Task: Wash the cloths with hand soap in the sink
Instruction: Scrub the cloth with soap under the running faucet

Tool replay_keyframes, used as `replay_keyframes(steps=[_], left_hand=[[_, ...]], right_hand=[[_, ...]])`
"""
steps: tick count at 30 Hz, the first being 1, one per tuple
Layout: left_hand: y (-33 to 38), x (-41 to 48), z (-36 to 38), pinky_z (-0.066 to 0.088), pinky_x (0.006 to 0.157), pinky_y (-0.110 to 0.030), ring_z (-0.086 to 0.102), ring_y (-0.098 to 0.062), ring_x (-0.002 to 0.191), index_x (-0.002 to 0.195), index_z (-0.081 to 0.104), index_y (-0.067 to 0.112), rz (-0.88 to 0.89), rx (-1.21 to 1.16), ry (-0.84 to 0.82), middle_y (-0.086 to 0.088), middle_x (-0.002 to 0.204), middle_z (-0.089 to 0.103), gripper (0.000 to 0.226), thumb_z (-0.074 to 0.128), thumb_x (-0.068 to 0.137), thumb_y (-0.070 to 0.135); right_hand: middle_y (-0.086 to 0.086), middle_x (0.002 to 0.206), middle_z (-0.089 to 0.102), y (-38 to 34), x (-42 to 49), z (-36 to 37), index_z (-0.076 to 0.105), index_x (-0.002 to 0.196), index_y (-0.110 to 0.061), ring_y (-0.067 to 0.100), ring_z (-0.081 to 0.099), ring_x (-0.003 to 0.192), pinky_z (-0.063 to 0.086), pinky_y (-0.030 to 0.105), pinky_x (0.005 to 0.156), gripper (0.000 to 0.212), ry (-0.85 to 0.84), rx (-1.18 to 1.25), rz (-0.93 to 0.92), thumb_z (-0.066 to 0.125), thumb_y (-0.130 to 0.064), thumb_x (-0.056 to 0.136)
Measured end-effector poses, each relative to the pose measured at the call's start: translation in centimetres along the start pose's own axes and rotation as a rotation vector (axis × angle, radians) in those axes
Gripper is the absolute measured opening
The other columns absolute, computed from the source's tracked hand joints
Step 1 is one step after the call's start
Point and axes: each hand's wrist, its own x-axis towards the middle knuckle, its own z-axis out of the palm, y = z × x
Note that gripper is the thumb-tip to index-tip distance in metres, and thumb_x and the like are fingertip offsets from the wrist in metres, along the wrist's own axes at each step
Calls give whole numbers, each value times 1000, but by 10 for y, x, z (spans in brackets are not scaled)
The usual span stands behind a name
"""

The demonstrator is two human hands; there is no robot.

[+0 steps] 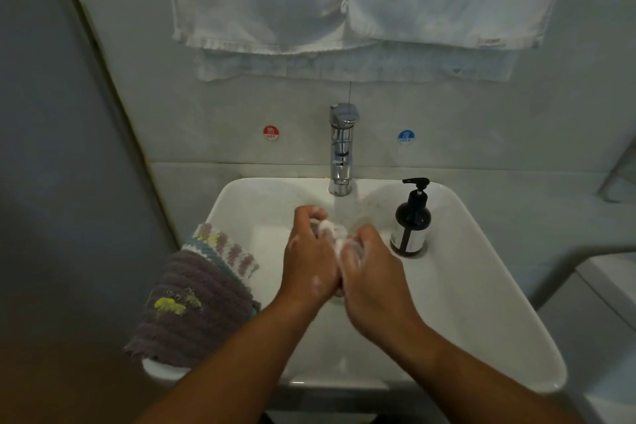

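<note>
Red wall sticker (271,132) reads "HOT"; blue wall sticker (406,137) reads "COLD".

left hand (309,253) and right hand (371,267) close together, fingers round a sudsy cloth (333,230)

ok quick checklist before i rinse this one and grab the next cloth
1. Lather worked in: ok, white suds cover the small cloth.
2. Grip: ok, left hand and right hand both hold it over the sink.
3. Rinse water: ok, a faint stream seems to fall from the faucet.
4. Next cloths in reach: ok, the purple cloth lies on the striped cloth on the left rim.
5. Purple cloth clean: not ok, it bears a yellow stain.
6. Soap bottle: upright on the right rim, ok; amount left, cannot tell.
</note>
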Motion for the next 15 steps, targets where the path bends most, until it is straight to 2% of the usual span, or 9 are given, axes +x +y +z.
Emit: replay_keyframes(steps=[2, 4, 7, 9, 10, 12, 14, 15], left_hand=[[0, -10, 3, 56, 66, -33, 66, -21, 83, 109, 49, 28, 12, -38, -47, -1, 95, 66, 11, 38, 108, 26], [4, -27, 10, 49, 54, -19, 62, -12, 74, 106, 49, 27, 17, -50, -110, 1, 89, 64, 15, 36, 109, 33], [10, -30, 12, 56, 67, -24, 63, -14, 83, 99, 50, 31, 36, -90, -112, 4, 93, 62, 12, 42, 108, 31], [12, -14, 6, 49, 69, -15, 60, -12, 84, 93, 49, 31, 76, -18, -8, 5, 93, 62, 14, 46, 106, 25], [12, -6, 3, 46, 68, -15, 60, -13, 85, 94, 49, 31, 77, 13, 47, 5, 94, 62, 14, 45, 105, 23], [8, 0, 2, 52, 73, -29, 62, -18, 88, 101, 51, 29, 47, 22, 59, 4, 96, 63, 10, 42, 107, 27], [6, -14, 9, 59, 75, -44, 66, -19, 87, 106, 51, 30, 29, -8, -52, 3, 95, 66, 15, 38, 108, 37], [6, -23, 12, 61, 75, -45, 67, -17, 86, 107, 51, 31, 21, -50, -109, 4, 95, 67, 17, 37, 108, 40]], right_hand=[[-6, 76, 60, -2, 11, -7, 55, 94, -21, -3, 59, 62, 42, 12, 52, 12, 87, -26, -76, 48, -22, 104], [-6, 79, 63, 1, 33, -17, 59, 92, -22, 2, 59, 67, 40, 11, 54, 14, 220, -2, -22, 51, -24, 103], [-4, 74, 61, 8, 39, -16, 57, 82, -20, 14, 58, 68, 37, 11, 51, 25, 233, -42, 54, 48, -27, 104], [-5, 72, 58, 9, 22, -6, 52, 82, -21, 10, 58, 65, 37, 13, 49, 25, 126, -125, 10, 46, -30, 104], [-6, 71, 57, 5, 11, -3, 51, 84, -21, 4, 58, 61, 38, 13, 49, 23, 72, -94, -10, 45, -28, 104], [-7, 69, 56, -2, 2, -3, 50, 86, -21, -5, 58, 57, 40, 12, 48, 19, 46, 5, -49, 46, -22, 105], [-9, 71, 59, -3, 13, -11, 54, 88, -21, -8, 58, 62, 41, 9, 52, 15, 164, 12, -102, 51, -20, 103], [-9, 75, 61, 0, 22, -15, 57, 91, -22, -7, 60, 68, 43, 8, 56, 12, 228, 21, -88, 52, -21, 103]])
